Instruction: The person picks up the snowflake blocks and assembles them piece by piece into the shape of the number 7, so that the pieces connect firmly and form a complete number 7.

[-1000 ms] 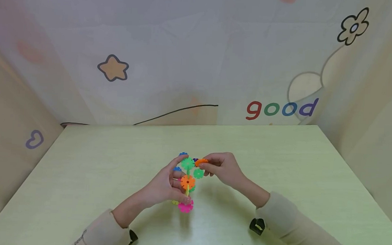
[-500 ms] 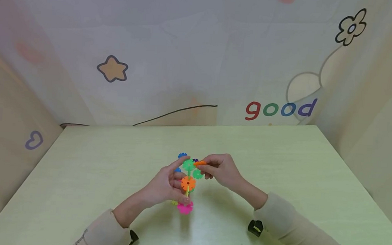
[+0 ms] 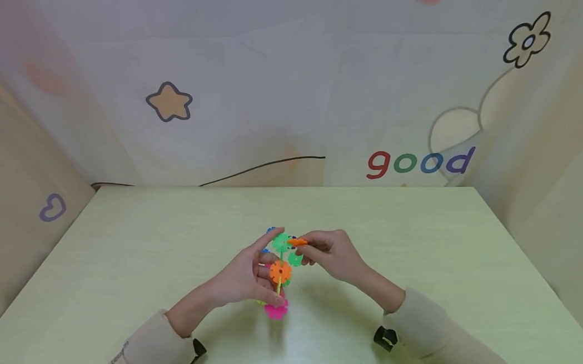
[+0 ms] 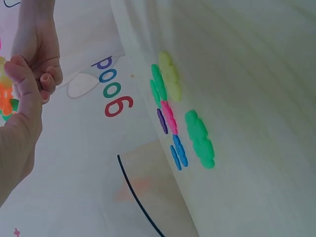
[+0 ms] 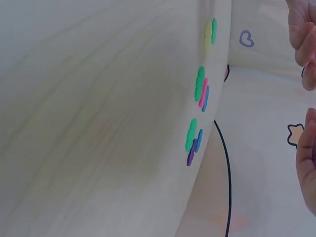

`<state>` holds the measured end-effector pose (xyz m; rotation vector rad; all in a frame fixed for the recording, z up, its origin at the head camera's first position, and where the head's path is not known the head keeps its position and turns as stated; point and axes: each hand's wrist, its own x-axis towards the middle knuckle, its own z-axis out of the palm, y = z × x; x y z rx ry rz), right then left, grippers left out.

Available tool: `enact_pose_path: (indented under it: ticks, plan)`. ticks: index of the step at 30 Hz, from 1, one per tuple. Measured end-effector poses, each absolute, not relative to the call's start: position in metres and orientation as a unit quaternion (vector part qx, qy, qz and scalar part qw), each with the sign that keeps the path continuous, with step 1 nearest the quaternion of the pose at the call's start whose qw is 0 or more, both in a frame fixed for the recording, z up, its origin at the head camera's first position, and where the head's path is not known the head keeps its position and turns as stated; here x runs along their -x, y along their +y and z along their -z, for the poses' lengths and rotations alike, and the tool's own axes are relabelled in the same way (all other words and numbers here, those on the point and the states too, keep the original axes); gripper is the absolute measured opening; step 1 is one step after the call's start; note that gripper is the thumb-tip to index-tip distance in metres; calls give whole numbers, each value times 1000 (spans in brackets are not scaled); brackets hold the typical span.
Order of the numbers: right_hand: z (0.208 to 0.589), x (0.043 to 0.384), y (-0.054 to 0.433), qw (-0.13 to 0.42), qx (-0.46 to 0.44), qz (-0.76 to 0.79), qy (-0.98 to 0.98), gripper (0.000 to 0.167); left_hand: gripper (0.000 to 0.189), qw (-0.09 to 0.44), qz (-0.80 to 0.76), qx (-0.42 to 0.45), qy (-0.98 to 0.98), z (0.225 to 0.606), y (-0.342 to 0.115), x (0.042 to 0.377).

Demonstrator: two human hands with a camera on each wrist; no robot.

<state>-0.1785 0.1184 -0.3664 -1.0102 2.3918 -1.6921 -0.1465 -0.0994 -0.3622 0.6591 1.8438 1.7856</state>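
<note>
My left hand (image 3: 238,276) holds an upright chain of interlocking plastic snowflake discs in the head view. The chain has a green disc (image 3: 281,242) on top, an orange disc (image 3: 280,272) in the middle and a pink disc (image 3: 276,310) at the bottom, joined by edge-on connecting pieces. My left thumb presses near the pink one, while the index finger reaches up by the green one. Between thumb and fingers, my right hand (image 3: 334,254) pinches another orange disc (image 3: 298,242), edge-on at the top green disc's right side. Whether its slot is engaged is too small to tell.
Several loose discs lie on the table behind the hands, including a yellow one (image 4: 170,76), a green one (image 4: 200,139), a pink one (image 4: 169,117) and a purple one (image 5: 191,152). A printed cloth backdrop (image 3: 257,91) stands at the table's far edge.
The right hand has brought its orange disc slightly left, up against the top green disc. The left hand keeps its hold on the chain, almost still.
</note>
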Motion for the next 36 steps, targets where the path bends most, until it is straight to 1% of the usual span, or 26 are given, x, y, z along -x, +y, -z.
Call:
enact_pose_path:
  ticks: [2, 4, 8, 10, 16, 21, 29, 36]
  plan:
    - [366, 178, 119, 20, 336, 542, 770, 15, 103, 246, -651, -235, 678, 363, -101, 147]
    - [366, 179, 119, 21, 341, 535, 772, 15, 93, 241, -653, -227, 681, 364, -101, 147]
    - [368, 178, 117, 25, 335, 526, 782, 16, 69, 212, -660, -214, 689, 368, -99, 149]
    - [368, 177, 116, 27, 331, 522, 786, 17, 64, 201, -663, -212, 689, 369, -98, 150]
    - [365, 180, 116, 34, 340, 507, 791, 18, 63, 184, -664, -225, 689, 370, -102, 150]
    - [364, 189, 121, 65, 298, 497, 812, 20, 60, 169, -658, -203, 705, 368, -108, 149]
    - [370, 206, 127, 108, 240, 488, 832, 24, 61, 168, -658, -183, 711, 367, -117, 148]
    - [384, 221, 128, 128, 216, 485, 838, 24, 62, 169, -657, -179, 712, 369, -124, 146]
